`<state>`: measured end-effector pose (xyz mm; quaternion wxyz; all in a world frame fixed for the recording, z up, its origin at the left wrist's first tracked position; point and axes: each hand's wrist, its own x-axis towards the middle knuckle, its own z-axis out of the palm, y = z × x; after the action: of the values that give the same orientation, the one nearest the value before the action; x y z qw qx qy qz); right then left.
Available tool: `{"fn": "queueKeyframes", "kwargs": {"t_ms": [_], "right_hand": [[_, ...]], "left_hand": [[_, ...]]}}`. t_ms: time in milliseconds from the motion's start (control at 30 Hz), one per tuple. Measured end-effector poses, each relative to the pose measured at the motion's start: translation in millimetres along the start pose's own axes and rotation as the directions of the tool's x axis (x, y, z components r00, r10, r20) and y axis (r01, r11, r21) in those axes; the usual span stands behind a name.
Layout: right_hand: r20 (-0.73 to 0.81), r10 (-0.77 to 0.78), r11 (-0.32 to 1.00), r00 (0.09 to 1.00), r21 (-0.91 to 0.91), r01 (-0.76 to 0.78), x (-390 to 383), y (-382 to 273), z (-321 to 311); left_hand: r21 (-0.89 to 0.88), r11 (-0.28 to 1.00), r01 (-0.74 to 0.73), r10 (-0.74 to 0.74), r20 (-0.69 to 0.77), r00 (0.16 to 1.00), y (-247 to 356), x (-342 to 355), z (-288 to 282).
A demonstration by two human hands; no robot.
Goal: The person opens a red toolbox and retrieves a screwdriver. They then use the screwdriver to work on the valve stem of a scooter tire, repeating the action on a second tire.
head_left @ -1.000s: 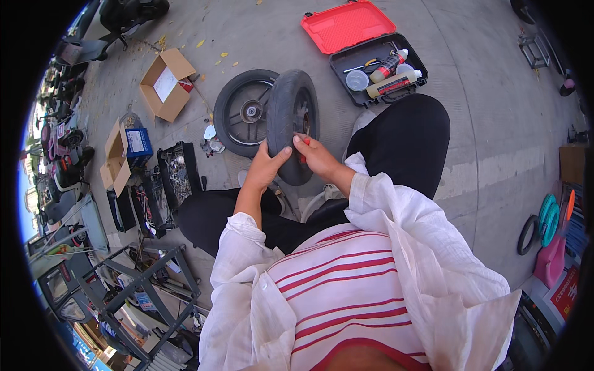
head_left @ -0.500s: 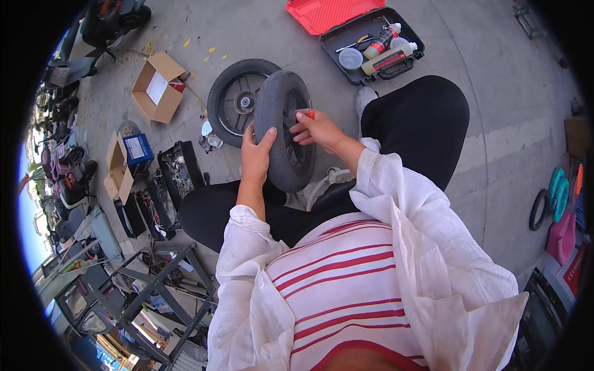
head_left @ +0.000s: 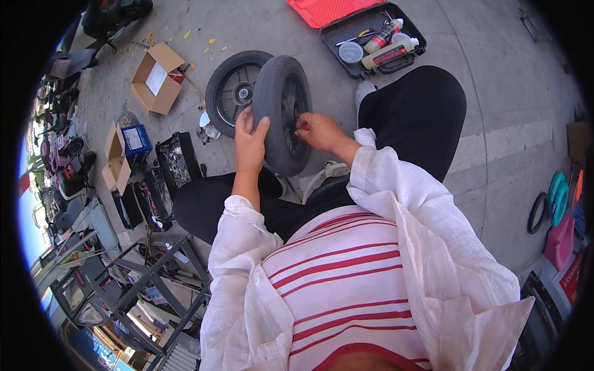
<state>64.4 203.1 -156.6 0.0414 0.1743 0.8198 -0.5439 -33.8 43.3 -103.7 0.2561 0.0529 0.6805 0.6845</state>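
Concrete ground (head_left: pixel 501 191) spreads out all round, grey and seamed, yellow leaves scattered up at the far side, and right in front of the seated person we have the wheel (head_left: pixel 276 117)! It stands on edge between the bent knees, straight ahead of the chest, its rolling plane running away from the body and its axle line lying roughly left to right. So the hub side faces right, and the right hand (head_left: pixel 323 132) is clearly the nearer one to that centre, fingers bunched just beside it around something small and red (head_left: pixel 305 127), mostly hidden. Over on the other flank, the left hand (head_left: pixel 250 148) has the tyre gripped, thumb up on the tread, fingers wrapped toward the far left side. Whether the bottom rests on the ground, I can't tell. And what a look: dull grey-black rubber, dusty along the tread, dark spokes inside, a brownish patch at the hub. Just behind, a second wheel (head_left: pixel 242 93) lies flat, pale metal hub upward, while the black case (head_left: pixel 411 28) sits open beyond the right knee.
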Motion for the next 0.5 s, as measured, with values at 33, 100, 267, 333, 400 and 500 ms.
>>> {"fn": "queueKeyframes", "kwargs": {"t_ms": [33,100,267,333,400,500], "right_hand": [[-0.054,-0.01,1.0,0.998,0.027,0.011,0.7,-0.5,0.3],[-0.152,0.003,0.995,0.988,0.098,0.013,1.7,1.8,3.0],[-0.327,0.119,0.945,0.937,0.326,-0.007,11.7,0.5,0.5],[-0.34,0.149,0.94,0.929,0.34,-0.026,15.3,-2.3,-2.5],[-0.346,0.15,0.939,0.926,0.344,-0.024,18.2,-7.5,-4.7],[-0.339,0.161,0.942,0.927,0.334,-0.042,10.6,-14.9,-7.4]], "left_hand": [[-0.026,1.0,-0.014,0.013,-0.027,1.0,-1.3,0.3,3.2],[-0.01,0.998,0.059,-0.06,-0.052,0.997,-9.2,-5.9,4.9],[0.093,0.968,0.234,-0.233,-0.023,0.972,-17.1,-29.4,1.0],[0.146,0.967,0.209,-0.209,-0.015,0.978,-21.0,-26.1,-0.5],[0.161,0.97,0.18,-0.178,-0.028,0.984,-21.6,-22.7,-0.4],[0.089,0.979,0.184,-0.178,-0.07,0.982,-16.2,-23.1,10.3]]}}
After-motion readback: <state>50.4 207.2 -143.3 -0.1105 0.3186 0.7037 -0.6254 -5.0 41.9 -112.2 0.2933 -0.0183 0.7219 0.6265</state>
